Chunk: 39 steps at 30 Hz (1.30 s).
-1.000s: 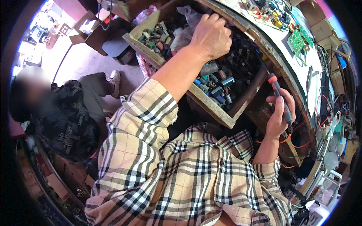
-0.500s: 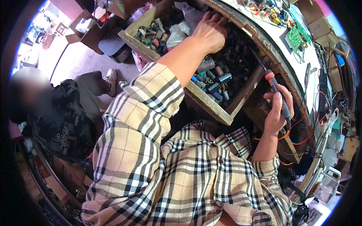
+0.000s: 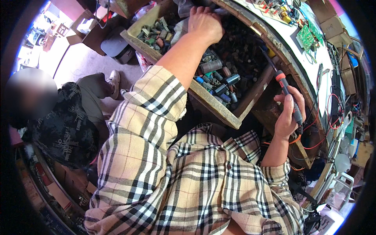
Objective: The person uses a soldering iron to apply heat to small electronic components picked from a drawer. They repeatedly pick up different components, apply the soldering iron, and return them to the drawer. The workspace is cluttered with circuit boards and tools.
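My left hand (image 3: 206,26) reaches into the far part of a wooden drawer (image 3: 213,102), with its back toward me. The fingers are bent down and pressed together; their tips, and anything in them, are hidden. Beside the hand lies a clear plastic bag (image 3: 180,29). Loose cylindrical capacitors (image 3: 232,80) and other small parts fill the drawer, among them a large grey cylinder (image 3: 211,66). On the right, my right hand (image 3: 289,111) is closed around the red and black handle of a soldering iron (image 3: 283,81). The iron's metal shaft points up and left over the drawer's right side.
A worktop (image 3: 291,43) curves along the right, bearing a green circuit board (image 3: 305,37) and test leads. Red and orange cables hang below my right hand. At left, another person (image 3: 64,121) sits near a dark rounded case (image 3: 117,45). Cardboard boxes (image 3: 333,25) stand at far right.
My left hand has shifted left inside the drawer, nearer the plastic bag, uncovering more dark parts to its right. My right hand and the soldering iron are nearly still.
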Available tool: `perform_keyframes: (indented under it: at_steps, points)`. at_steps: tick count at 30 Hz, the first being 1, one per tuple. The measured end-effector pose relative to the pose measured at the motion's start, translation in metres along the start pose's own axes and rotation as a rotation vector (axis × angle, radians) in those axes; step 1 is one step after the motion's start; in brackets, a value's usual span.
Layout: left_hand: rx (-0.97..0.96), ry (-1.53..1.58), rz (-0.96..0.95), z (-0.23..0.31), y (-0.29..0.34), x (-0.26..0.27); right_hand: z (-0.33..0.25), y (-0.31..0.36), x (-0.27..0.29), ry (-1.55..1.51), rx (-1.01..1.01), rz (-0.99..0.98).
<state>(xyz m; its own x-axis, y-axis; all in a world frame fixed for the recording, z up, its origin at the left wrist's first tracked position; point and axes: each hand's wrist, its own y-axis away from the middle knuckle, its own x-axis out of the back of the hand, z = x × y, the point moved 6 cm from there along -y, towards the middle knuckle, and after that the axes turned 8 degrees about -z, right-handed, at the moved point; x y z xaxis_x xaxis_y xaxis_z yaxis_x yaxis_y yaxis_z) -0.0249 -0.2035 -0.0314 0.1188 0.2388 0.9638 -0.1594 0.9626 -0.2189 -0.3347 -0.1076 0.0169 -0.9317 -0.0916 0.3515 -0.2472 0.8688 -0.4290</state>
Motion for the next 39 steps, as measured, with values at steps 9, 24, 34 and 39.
perform_keyframes:
  at_steps: [9,24,34,39]
  points:
    - [0.055,0.095,0.135,-0.003,0.006,0.009,-0.003,0.0,0.0,-0.026,0.017,0.0]
    - [-0.386,0.012,0.175,0.037,0.025,0.014,0.0,-0.001,0.001,-0.014,0.01,0.001]
    - [-0.325,0.066,-0.362,0.045,0.025,0.001,0.0,0.0,0.002,-0.015,-0.001,0.01]
    - [-0.374,0.13,-0.161,0.043,0.026,0.0,0.001,0.0,0.002,0.0,-0.004,0.012]
